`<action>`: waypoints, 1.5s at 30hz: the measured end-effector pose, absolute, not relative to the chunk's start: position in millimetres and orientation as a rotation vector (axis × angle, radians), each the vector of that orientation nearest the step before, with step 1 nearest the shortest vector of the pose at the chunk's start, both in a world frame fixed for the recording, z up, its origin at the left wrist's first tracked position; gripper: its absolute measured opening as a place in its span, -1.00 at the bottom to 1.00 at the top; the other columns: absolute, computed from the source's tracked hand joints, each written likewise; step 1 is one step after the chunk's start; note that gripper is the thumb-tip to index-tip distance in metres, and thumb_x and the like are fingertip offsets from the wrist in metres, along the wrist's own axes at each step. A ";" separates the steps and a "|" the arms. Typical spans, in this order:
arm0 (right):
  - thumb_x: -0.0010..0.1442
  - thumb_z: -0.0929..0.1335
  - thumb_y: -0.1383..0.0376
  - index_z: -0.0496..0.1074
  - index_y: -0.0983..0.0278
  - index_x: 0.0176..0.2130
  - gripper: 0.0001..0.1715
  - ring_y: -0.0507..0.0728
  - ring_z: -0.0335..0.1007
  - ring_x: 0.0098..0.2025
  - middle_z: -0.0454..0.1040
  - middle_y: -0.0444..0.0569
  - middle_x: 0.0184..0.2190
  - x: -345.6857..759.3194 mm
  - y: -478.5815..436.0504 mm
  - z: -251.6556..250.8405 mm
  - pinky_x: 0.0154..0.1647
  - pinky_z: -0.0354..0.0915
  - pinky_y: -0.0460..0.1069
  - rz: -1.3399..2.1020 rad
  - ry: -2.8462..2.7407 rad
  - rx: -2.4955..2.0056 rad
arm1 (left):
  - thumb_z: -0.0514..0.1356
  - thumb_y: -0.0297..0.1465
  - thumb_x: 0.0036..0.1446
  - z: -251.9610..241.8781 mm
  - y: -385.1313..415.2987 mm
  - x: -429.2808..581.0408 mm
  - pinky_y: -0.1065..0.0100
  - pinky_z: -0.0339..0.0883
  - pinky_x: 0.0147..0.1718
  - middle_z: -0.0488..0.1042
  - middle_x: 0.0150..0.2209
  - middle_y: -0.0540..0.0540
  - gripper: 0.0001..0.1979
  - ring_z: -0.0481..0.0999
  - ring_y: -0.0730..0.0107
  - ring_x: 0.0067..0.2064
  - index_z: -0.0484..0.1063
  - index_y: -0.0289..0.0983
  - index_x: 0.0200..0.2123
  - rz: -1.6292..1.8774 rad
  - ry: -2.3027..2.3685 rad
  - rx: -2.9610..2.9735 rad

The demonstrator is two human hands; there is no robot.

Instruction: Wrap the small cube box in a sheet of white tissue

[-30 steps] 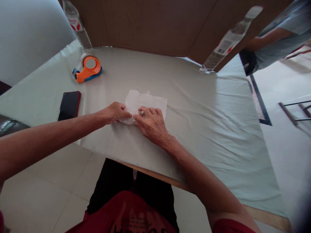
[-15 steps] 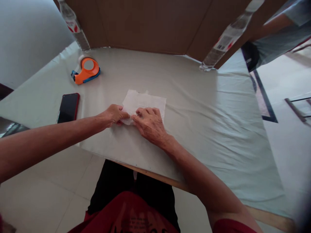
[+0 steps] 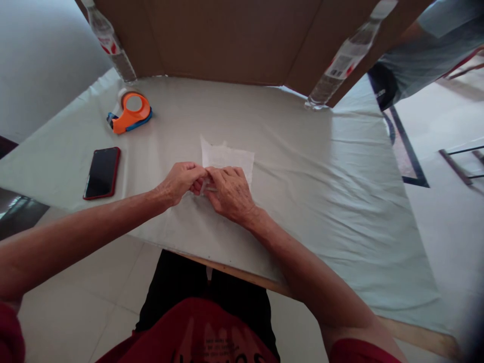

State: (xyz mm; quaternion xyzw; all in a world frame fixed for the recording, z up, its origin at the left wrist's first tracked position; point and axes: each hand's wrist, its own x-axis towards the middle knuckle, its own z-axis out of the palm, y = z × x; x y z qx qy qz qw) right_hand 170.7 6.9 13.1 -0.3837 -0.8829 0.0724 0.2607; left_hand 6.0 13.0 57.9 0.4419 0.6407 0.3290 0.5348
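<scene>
A thin white sheet, like a tissue [image 3: 230, 156], lies on the cloth-covered table, its lower left part gathered under my fingers. My left hand [image 3: 187, 180] is closed, thumb and fingers pinching the tissue's left edge. Right beside it, my right hand [image 3: 230, 194] lies over the lower part of the tissue with its fingers bent and holding it. The fingertips of both hands meet at the folded edge. Whether anything lies inside the fold is hidden by my fingers.
At the left lie a phone [image 3: 102, 173] and an orange tape dispenser [image 3: 132, 112]. A brown cardboard panel [image 3: 230, 40] stands at the back, with a water bottle [image 3: 111, 48] at its left and another bottle [image 3: 348, 58] at its right. A person [image 3: 427, 50] is beyond, upper right.
The tissue's left side has been drawn inward, its upper left corner now standing as a point. My left hand has turned and moved slightly right, closer against my right hand.
</scene>
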 end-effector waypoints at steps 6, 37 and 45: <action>0.21 0.32 0.31 0.21 0.41 0.27 -0.33 0.34 0.33 0.10 0.45 0.30 0.16 172.2 7.1 5.3 0.10 0.23 0.22 0.254 -2.321 -1.019 | 0.19 -0.39 -0.11 53.8 4.3 -3.8 0.32 0.40 -0.36 0.52 -0.45 -0.02 -0.74 0.44 0.41 -0.45 0.56 -0.30 -0.30 0.734 1.456 1.412; 0.26 0.38 0.18 0.25 0.37 0.26 -0.33 0.06 0.49 -0.42 0.48 0.23 -0.01 235.4 -13.6 32.0 -0.60 0.43 -0.07 1.295 -1.432 -1.840 | 0.15 -0.47 0.16 -6.0 13.8 -13.3 0.21 0.50 0.06 0.64 0.00 -0.23 -0.73 0.64 0.22 0.03 0.55 -0.30 -0.09 1.075 1.132 2.332; 0.23 0.40 0.14 0.06 0.28 0.38 -0.14 -0.01 0.43 -0.51 0.46 0.09 -0.09 220.6 -12.6 28.7 -0.63 0.43 -0.10 1.322 -1.308 -1.791 | 0.17 -0.51 0.15 -13.8 13.6 -12.4 0.16 0.53 0.07 0.65 0.00 -0.24 -0.73 0.65 0.19 0.02 0.57 -0.31 -0.10 1.177 1.126 2.364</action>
